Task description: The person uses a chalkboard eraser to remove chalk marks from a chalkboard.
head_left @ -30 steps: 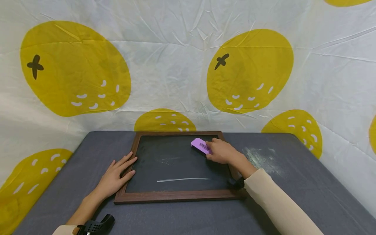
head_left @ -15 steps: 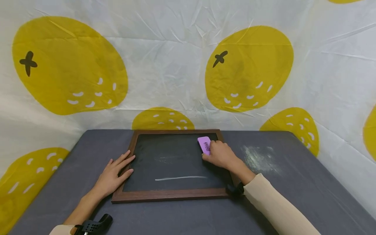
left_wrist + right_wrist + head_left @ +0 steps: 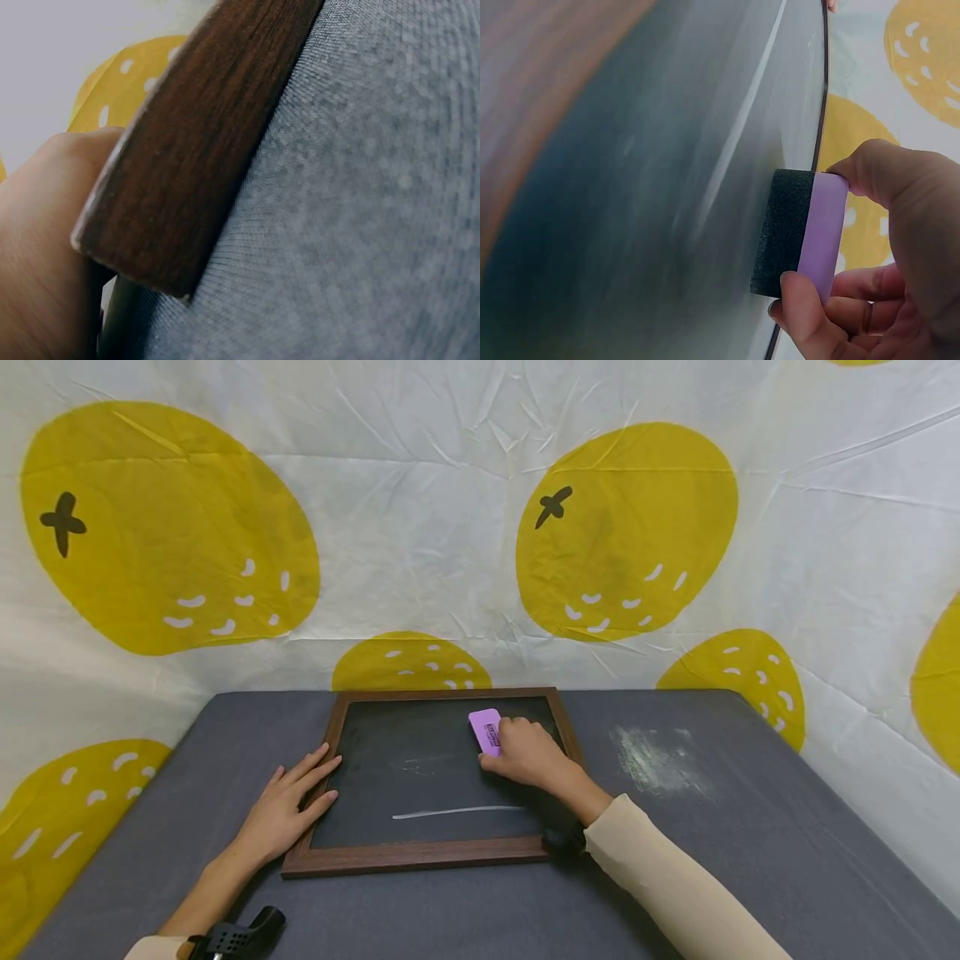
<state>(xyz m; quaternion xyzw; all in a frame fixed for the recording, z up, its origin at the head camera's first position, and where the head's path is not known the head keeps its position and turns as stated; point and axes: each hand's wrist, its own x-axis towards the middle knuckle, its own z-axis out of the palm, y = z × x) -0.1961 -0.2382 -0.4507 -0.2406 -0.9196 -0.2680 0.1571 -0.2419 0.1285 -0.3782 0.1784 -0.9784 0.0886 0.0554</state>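
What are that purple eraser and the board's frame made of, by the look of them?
Eraser: seemingly a smooth purple plastic or foam back on a dark, coarse felt-like pad. Frame: brown with streaky grain, so wood or a wood-look veneer, matte.

Cream long sleeves (image 3: 660, 877) (black wrist mounts (image 3: 236, 935)) cover both arms.

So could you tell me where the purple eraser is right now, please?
In the head view, the purple eraser sits on the chalkboard, upper right, gripped by the right hand, above the chalk line.
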